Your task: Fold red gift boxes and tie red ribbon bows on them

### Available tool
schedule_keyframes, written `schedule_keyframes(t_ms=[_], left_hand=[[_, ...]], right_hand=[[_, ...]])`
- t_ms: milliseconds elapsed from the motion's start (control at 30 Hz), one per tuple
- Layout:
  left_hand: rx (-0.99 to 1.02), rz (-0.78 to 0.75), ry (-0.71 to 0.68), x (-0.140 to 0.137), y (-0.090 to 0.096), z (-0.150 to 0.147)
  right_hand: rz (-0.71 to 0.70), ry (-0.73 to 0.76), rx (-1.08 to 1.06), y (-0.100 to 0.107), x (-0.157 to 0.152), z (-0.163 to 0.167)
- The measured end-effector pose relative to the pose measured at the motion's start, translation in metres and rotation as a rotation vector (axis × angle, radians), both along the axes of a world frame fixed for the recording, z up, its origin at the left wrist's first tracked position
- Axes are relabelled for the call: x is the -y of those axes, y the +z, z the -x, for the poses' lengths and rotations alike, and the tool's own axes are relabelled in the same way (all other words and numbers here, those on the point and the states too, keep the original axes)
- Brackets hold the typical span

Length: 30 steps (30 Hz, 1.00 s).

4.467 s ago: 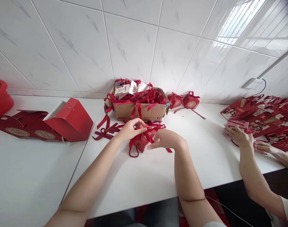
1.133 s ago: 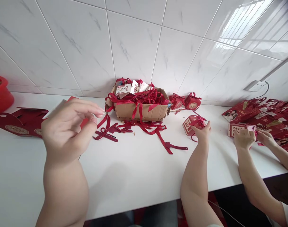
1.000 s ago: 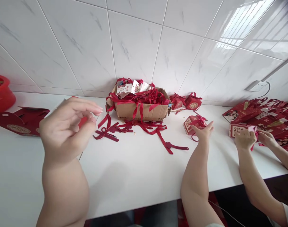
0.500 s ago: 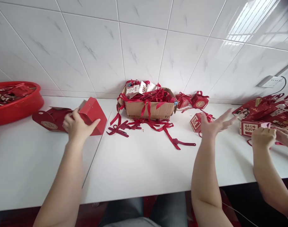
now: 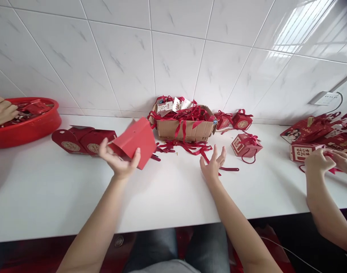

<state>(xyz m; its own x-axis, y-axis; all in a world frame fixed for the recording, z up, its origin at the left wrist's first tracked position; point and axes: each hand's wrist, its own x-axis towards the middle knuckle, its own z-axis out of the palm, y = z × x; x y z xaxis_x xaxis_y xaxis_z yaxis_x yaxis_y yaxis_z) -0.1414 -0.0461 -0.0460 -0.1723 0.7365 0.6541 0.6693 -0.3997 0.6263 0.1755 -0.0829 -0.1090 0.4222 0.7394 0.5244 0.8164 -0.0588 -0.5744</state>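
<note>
My left hand [image 5: 120,161] grips a plain red gift box [image 5: 142,140] by its lower side, thumb in front, holding it tilted above the table. My right hand [image 5: 213,165] is raised over the table with fingers spread and nothing in it. Just beyond it lie dark red ribbons and a strap [image 5: 229,169]. To its right stands a finished-looking red gift box [image 5: 246,145] with a bow and a cord handle. Two dark red boxes [image 5: 85,141] with round gold emblems sit left of my left hand.
A cardboard box [image 5: 187,130] full of red ribbons and white tags stands against the wall. A red basin [image 5: 28,127] is at the left, with another person's hand [image 5: 2,112] over it. At the right, a co-worker's hands [image 5: 324,161] work beside several red bags [image 5: 306,131].
My left hand has lifted the red box and carried it right, away from the dark red boxes. My right hand has come left from beside the bowed box, still spread.
</note>
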Motion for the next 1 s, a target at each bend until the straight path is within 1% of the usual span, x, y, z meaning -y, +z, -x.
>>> schedule_keyframes(t_ms=[33,67,100,167,233,300,367,400,467,500,567,600,667,800,900,1000], left_hand=[[0.038,-0.112,-0.008,0.005,-0.004,-0.011],[0.028,-0.174,-0.065,0.009,-0.009,-0.024],[-0.003,-0.213,-0.137,0.012,-0.015,-0.036],[-0.038,-0.242,-0.278,0.016,-0.027,-0.059],[-0.035,-0.221,-0.364,0.017,-0.035,-0.074],[0.01,-0.177,-0.434,0.018,-0.04,-0.082],[0.049,-0.164,-0.58,0.019,-0.041,-0.085],[0.064,-0.169,-0.667,0.02,-0.041,-0.084],[0.098,-0.16,-0.819,0.021,-0.041,-0.083],[0.127,-0.146,-0.869,0.021,-0.041,-0.082],[0.201,-0.1,-0.924,0.02,-0.043,-0.082],[0.235,-0.082,-0.917,0.018,-0.045,-0.082],[0.274,-0.052,-0.842,0.014,-0.049,-0.083],[0.221,-0.004,-0.689,0.0,-0.061,-0.087],[0.199,0.029,-0.635,-0.011,-0.069,-0.088],[0.223,0.07,-0.584,-0.018,-0.074,-0.087]], right_hand=[[-0.012,0.008,0.007,-0.001,0.0,0.0],[-0.021,0.024,0.022,-0.001,0.001,0.001],[-0.028,0.047,0.045,-0.002,0.002,0.003],[-0.044,0.108,0.101,-0.004,0.006,0.009],[-0.071,0.21,0.159,-0.006,0.011,0.018],[-0.131,0.37,0.235,-0.009,0.014,0.026],[-0.193,0.557,0.331,-0.011,0.016,0.033],[-0.217,0.626,0.37,-0.013,0.016,0.035],[-0.238,0.679,0.403,-0.014,0.014,0.037],[-0.239,0.668,0.398,-0.015,0.013,0.037],[-0.224,0.631,0.376,-0.015,0.011,0.036],[-0.207,0.617,0.365,-0.016,0.011,0.035],[-0.172,0.594,0.34,-0.015,0.011,0.034],[-0.121,0.518,0.267,-0.015,0.012,0.032],[-0.082,0.47,0.238,-0.014,0.012,0.032],[-0.055,0.444,0.233,-0.015,0.012,0.031]])
